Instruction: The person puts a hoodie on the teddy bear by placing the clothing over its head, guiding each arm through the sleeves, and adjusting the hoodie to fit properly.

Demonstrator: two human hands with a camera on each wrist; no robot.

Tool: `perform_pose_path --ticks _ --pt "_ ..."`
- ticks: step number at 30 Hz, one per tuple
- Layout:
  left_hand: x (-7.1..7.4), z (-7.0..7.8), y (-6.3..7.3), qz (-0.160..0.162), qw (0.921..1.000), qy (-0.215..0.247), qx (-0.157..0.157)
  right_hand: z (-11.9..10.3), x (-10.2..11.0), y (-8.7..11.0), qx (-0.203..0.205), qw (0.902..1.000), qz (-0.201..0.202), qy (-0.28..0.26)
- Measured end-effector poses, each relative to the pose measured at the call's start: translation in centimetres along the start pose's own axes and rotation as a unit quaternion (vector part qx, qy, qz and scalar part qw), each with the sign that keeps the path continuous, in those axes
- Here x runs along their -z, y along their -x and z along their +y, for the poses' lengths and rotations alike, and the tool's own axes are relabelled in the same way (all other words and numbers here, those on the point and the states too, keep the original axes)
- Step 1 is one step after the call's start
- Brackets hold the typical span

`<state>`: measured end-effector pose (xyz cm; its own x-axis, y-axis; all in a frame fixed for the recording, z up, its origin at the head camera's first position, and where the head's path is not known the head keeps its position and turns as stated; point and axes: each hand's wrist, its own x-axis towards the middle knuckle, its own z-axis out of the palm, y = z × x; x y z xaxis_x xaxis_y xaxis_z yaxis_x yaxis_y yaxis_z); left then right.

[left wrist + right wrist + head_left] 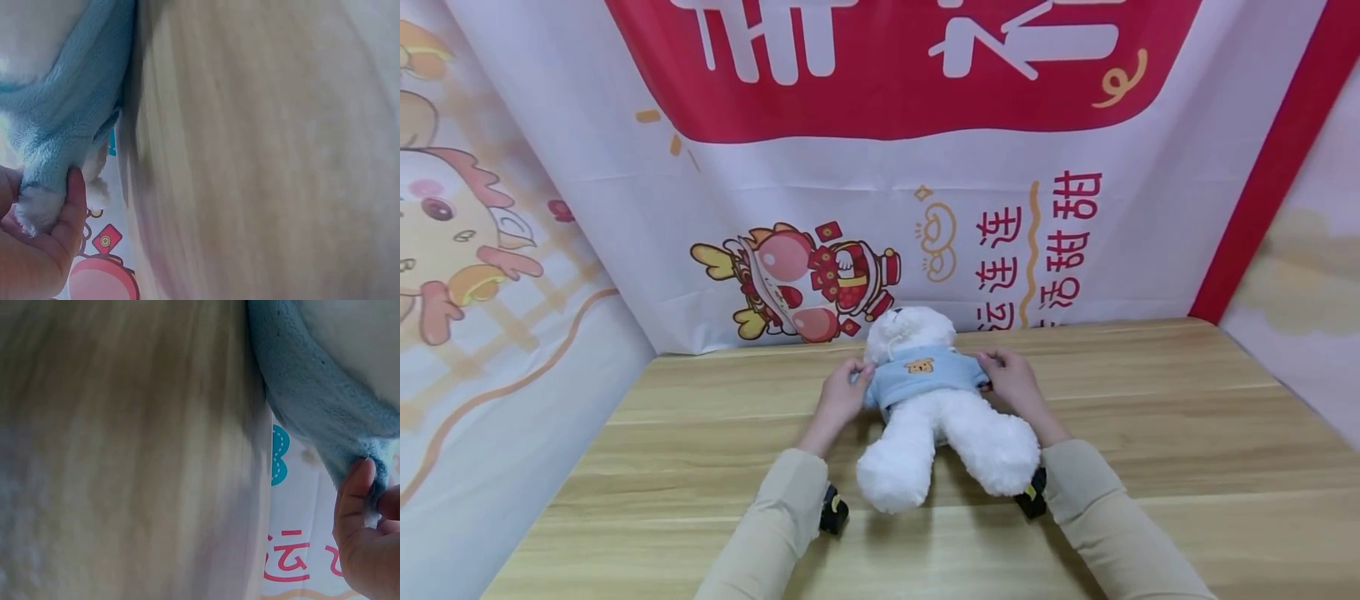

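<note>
A white plush toy (901, 462) in a light blue shirt (951, 367) is at the middle of the table, its legs toward me and its head at the far side. A small brown animal face decorates the shirt. My left hand (842, 390) grips the toy's arm at the sleeve cuff; the left wrist view shows white fur (39, 209) between thumb and fingers. On the other side, my right hand (1013, 382) pinches the opposite blue sleeve (350, 450) near its end. The toy's face is mostly turned out of sight.
The wooden table (700, 467) reaches back to a white printed cloth (625, 208) with red characters and a cartoon figure. Another printed cloth (512, 400) hangs on the left. Black wrist devices show under both forearms, the left one (833, 510) beside the toy's foot.
</note>
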<state>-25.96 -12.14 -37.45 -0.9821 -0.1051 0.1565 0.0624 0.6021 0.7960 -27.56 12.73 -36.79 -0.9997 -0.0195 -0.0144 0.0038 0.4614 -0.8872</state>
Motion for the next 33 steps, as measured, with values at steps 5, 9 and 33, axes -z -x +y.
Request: perform_pose_path --ticks 5,9,33 --pt "0.4 -0.2 -0.3 -0.015 0.9999 -0.002 0.006 -0.1 0.1 0.0 0.010 0.9998 0.013 0.009" --pt "1.2 -0.7 -0.5 -0.094 0.9930 0.056 0.045 -0.2 0.3 -0.1 0.009 0.9997 -0.015 -0.016" --pt "2.1 -1.3 0.2 -0.189 0.9574 0.164 0.144 1.4 2.0 -0.1 -0.022 0.9782 -0.162 -0.129"
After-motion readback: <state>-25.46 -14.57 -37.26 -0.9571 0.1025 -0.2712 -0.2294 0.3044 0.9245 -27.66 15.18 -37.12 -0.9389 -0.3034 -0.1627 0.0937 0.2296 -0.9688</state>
